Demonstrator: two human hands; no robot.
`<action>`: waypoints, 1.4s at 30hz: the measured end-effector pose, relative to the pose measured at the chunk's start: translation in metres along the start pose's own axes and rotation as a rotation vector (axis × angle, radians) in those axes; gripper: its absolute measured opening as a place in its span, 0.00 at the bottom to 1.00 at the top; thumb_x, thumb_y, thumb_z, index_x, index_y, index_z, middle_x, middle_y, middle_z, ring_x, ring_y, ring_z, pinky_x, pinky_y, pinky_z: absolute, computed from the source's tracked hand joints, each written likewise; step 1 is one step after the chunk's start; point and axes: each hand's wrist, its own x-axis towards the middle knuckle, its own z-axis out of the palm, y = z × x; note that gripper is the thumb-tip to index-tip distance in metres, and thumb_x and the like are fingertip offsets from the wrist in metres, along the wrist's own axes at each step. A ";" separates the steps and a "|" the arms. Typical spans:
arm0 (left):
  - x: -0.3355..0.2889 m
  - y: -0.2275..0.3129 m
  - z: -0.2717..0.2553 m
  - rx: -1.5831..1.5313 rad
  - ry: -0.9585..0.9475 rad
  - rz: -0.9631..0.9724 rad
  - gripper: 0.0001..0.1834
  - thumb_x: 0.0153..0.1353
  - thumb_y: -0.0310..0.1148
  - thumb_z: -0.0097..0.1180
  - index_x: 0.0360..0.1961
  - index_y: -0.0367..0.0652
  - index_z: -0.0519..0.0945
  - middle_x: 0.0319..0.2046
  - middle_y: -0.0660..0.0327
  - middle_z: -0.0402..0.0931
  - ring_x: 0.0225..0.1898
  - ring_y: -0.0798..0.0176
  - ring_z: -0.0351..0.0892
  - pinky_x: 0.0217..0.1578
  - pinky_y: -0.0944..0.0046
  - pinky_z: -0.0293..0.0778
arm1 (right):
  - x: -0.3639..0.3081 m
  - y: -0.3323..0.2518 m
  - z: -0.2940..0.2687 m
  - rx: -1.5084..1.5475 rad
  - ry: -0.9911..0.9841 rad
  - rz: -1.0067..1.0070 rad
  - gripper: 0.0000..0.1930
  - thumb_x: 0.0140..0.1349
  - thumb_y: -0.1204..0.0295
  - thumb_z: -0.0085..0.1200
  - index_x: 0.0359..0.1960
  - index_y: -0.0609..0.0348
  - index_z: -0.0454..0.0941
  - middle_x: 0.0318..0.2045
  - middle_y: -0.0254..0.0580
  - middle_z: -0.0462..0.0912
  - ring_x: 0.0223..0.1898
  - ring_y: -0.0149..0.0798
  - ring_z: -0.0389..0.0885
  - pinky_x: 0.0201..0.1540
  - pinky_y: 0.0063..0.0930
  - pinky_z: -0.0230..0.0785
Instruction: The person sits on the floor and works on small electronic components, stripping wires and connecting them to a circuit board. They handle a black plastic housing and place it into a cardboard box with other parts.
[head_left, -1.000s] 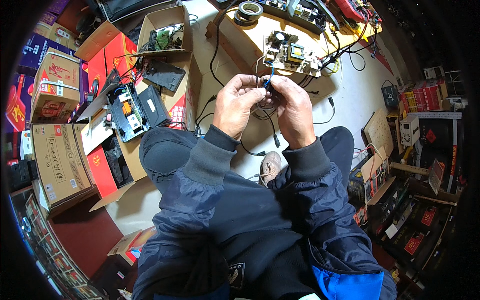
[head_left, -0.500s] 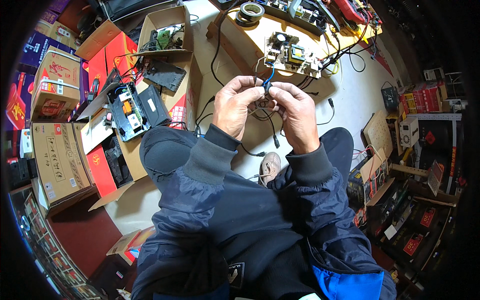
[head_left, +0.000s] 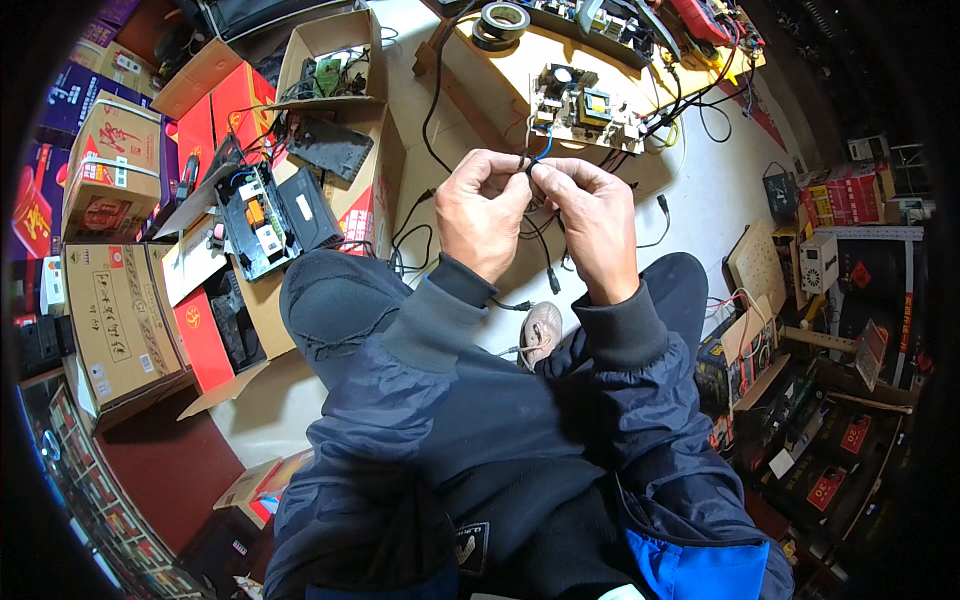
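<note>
My left hand (head_left: 484,213) and my right hand (head_left: 592,218) meet at the fingertips, both closed in a pinch. Between them is a short dark wire (head_left: 528,164); its exact joint is mostly covered by the fingers. A blue wire (head_left: 546,147) runs from there up to a bare circuit board (head_left: 572,128) on the edge of the wooden table, just beyond my fingers. Below my hands, a thin black cable with a plug (head_left: 553,282) hangs down, partly hidden by them.
The wooden table (head_left: 545,52) also bears tape rolls (head_left: 501,22) and a red meter (head_left: 695,18). To the left, an opened black power unit (head_left: 257,222) rests on cardboard boxes (head_left: 120,318). Loose black cables (head_left: 408,240) lie on the floor. Batteries and boxes fill the right side.
My left hand has turned and shifted slightly right, its fingers curling over the wire. The blue wire now shows less and leans further right. My right hand has barely moved.
</note>
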 end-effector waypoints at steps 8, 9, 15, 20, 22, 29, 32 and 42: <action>-0.001 0.005 -0.004 -0.118 -0.061 -0.081 0.07 0.66 0.21 0.61 0.43 0.33 0.85 0.38 0.61 0.86 0.38 0.72 0.83 0.43 0.71 0.79 | 0.006 0.001 -0.009 0.142 -0.082 0.071 0.12 0.69 0.70 0.61 0.45 0.69 0.86 0.34 0.35 0.87 0.34 0.23 0.78 0.38 0.17 0.70; -0.001 0.005 -0.005 -0.117 -0.056 -0.093 0.07 0.66 0.21 0.60 0.44 0.32 0.85 0.39 0.59 0.86 0.39 0.71 0.83 0.45 0.70 0.79 | 0.005 0.001 -0.009 0.180 -0.096 0.063 0.12 0.70 0.70 0.61 0.46 0.69 0.86 0.34 0.35 0.87 0.34 0.23 0.78 0.38 0.17 0.69; 0.003 -0.001 -0.007 -0.164 -0.053 -0.031 0.09 0.66 0.19 0.57 0.48 0.35 0.77 0.38 0.60 0.83 0.37 0.71 0.83 0.40 0.70 0.80 | -0.004 -0.003 -0.006 -0.219 -0.089 -0.198 0.13 0.68 0.74 0.54 0.49 0.66 0.86 0.38 0.38 0.85 0.35 0.28 0.79 0.41 0.23 0.73; 0.001 -0.005 -0.007 -0.111 -0.051 -0.004 0.08 0.65 0.19 0.58 0.44 0.37 0.75 0.37 0.62 0.81 0.37 0.72 0.82 0.38 0.70 0.79 | -0.007 -0.003 0.002 -0.753 -0.034 -0.524 0.15 0.60 0.78 0.55 0.49 0.60 0.83 0.33 0.42 0.78 0.36 0.40 0.79 0.41 0.32 0.73; 0.000 -0.005 -0.007 -0.106 -0.061 0.001 0.08 0.65 0.19 0.58 0.44 0.37 0.75 0.37 0.62 0.81 0.38 0.72 0.82 0.39 0.70 0.79 | -0.003 -0.002 0.003 -0.846 -0.015 -0.588 0.15 0.57 0.76 0.56 0.48 0.56 0.82 0.33 0.46 0.79 0.36 0.51 0.81 0.40 0.40 0.75; 0.003 -0.001 -0.009 -0.101 -0.081 -0.059 0.08 0.64 0.23 0.60 0.44 0.35 0.78 0.37 0.62 0.82 0.37 0.73 0.81 0.39 0.71 0.78 | -0.004 0.003 0.000 -0.549 -0.011 -0.499 0.21 0.57 0.81 0.56 0.54 0.59 0.82 0.31 0.42 0.81 0.30 0.38 0.79 0.37 0.31 0.75; 0.006 0.001 -0.009 -0.057 -0.088 -0.123 0.11 0.63 0.25 0.62 0.45 0.32 0.84 0.35 0.63 0.83 0.35 0.75 0.79 0.37 0.73 0.76 | -0.010 0.004 -0.006 -0.344 0.082 -0.329 0.16 0.64 0.81 0.55 0.53 0.63 0.82 0.39 0.35 0.86 0.32 0.21 0.77 0.35 0.19 0.73; 0.010 0.010 -0.012 -0.052 -0.186 -0.275 0.11 0.68 0.27 0.60 0.46 0.28 0.84 0.38 0.58 0.86 0.38 0.68 0.85 0.44 0.68 0.80 | 0.008 0.017 -0.020 0.111 -0.161 0.089 0.16 0.67 0.73 0.58 0.54 0.67 0.81 0.40 0.39 0.87 0.35 0.22 0.81 0.35 0.16 0.71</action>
